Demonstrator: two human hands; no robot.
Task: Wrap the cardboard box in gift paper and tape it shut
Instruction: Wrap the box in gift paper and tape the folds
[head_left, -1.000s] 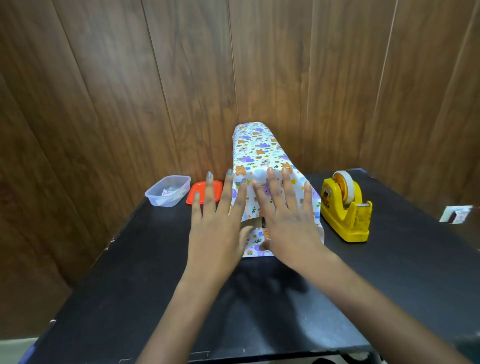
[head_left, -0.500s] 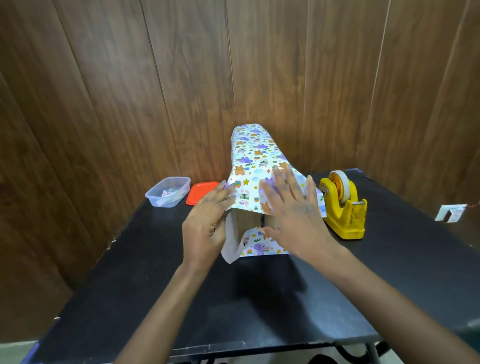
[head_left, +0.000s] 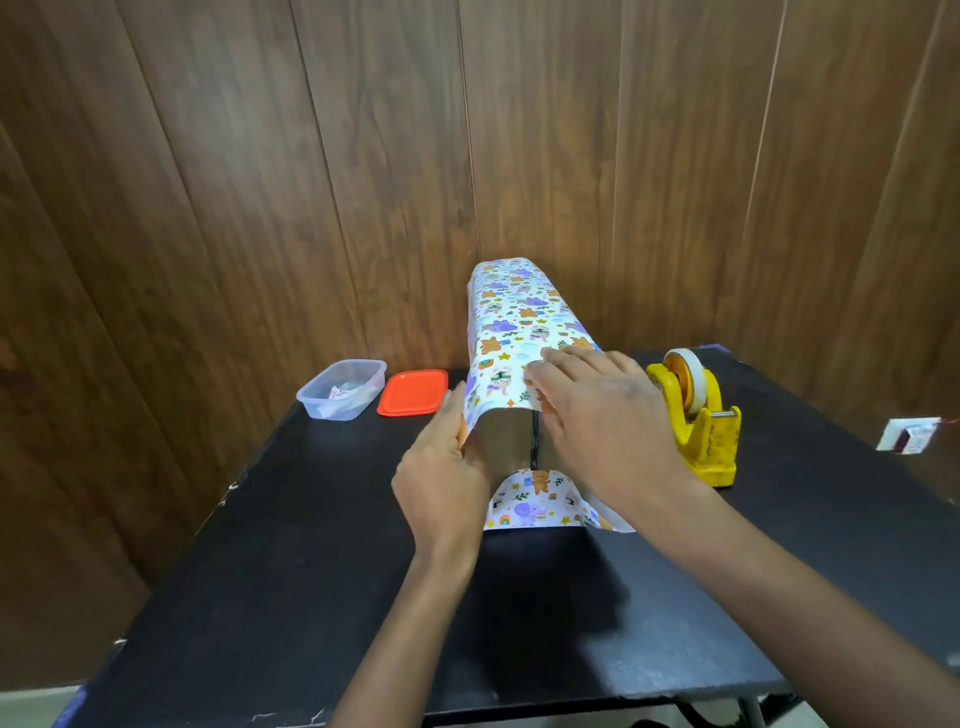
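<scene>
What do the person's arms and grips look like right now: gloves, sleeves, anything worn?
Nothing worn shows. The left grip and right grip are bare hands, with no gloves or rings visible. The left forearm and right forearm are bare down to the frame edge, with no sleeve, watch or bracelet in view. The fingernails are too hidden to judge.

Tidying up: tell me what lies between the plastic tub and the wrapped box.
An orange lid lies flat on the table between the tub and the box, shown in the head view.
</scene>
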